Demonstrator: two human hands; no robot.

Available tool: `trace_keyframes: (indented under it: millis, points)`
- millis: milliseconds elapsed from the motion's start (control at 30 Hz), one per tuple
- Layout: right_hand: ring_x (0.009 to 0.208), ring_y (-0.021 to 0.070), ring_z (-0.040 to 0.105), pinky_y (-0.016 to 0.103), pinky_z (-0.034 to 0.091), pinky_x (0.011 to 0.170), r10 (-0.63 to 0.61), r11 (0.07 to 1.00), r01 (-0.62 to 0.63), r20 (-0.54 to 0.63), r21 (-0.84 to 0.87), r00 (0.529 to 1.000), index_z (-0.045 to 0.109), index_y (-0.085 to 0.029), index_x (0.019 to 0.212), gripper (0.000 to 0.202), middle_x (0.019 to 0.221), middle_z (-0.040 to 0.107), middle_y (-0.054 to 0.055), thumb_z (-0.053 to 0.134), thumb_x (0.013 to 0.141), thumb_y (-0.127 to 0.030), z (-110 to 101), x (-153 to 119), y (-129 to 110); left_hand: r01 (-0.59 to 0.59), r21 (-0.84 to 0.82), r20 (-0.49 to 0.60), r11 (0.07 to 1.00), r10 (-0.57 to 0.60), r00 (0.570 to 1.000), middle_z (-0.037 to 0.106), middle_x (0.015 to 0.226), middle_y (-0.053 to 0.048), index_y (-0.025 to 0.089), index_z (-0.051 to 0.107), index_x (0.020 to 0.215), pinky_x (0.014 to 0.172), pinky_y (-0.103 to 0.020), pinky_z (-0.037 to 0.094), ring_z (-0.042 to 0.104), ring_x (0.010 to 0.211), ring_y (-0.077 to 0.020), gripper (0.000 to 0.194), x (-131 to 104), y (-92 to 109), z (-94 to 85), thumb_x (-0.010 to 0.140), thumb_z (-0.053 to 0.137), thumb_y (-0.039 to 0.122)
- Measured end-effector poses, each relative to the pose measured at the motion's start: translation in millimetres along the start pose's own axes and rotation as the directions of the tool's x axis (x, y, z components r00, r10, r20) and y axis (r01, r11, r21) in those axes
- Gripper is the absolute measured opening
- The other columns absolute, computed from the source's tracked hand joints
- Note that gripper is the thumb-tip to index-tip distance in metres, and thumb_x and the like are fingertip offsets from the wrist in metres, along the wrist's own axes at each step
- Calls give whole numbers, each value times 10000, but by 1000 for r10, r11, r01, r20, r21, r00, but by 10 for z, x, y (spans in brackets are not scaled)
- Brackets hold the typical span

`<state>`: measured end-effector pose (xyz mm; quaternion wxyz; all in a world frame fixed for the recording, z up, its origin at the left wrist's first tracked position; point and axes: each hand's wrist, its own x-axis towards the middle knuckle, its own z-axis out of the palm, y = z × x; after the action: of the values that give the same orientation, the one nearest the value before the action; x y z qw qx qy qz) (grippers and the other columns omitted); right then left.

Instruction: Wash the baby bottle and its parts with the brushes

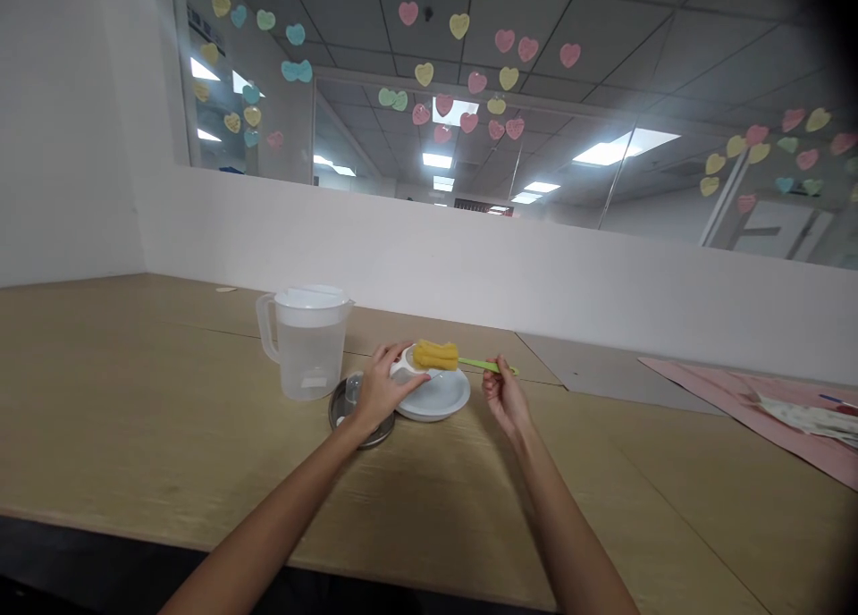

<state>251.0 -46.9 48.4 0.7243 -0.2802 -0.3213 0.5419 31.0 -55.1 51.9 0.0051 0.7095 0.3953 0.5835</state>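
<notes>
My left hand (pixel 385 387) is closed around a small white cup (pixel 404 363), tilted on its side with its mouth toward the right. A yellow sponge brush (pixel 435 356) with a green handle is at the cup's mouth. My right hand (pixel 504 393) grips the end of that handle. Both hands are raised near a white bowl (pixel 435 409) on the table. Below my left wrist sits a round dark tray (pixel 335 408) with a clear cup (pixel 354 390) on it, partly hidden by the wrist.
A lidded clear pitcher (pixel 312 351) stands left of the tray. Far right, a pink mat (pixel 744 400) bears a pale cloth (pixel 804 418) and a pen. The wooden table (pixel 167 418) meets a white wall at the back, under a window with heart-shaped notes.
</notes>
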Motion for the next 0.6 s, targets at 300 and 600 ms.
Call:
trace_keyframes:
  millis: [300,600]
  points:
    - [419,89,508,197,423,405,-31,920,103,192,-378,981,618,-107,739,351,560,611,25,692,577,-409,60,-67,225,-324,331,178,886,278,944,521,938,-80,212,499,1151,816,-346,406,480,920,-211,389,-100,-182,-40,774,525,302]
    - [351,48,445,138,356,342,-124,984,100,-164,-147,979,544,-124,679,254,443,536,-24,608,683,-370,-42,19,100,-313,395,160,864,271,949,508,1031,-94,242,473,1168,873,-384,382,455,1008,-229,396,-61,-257,-62,777,509,195]
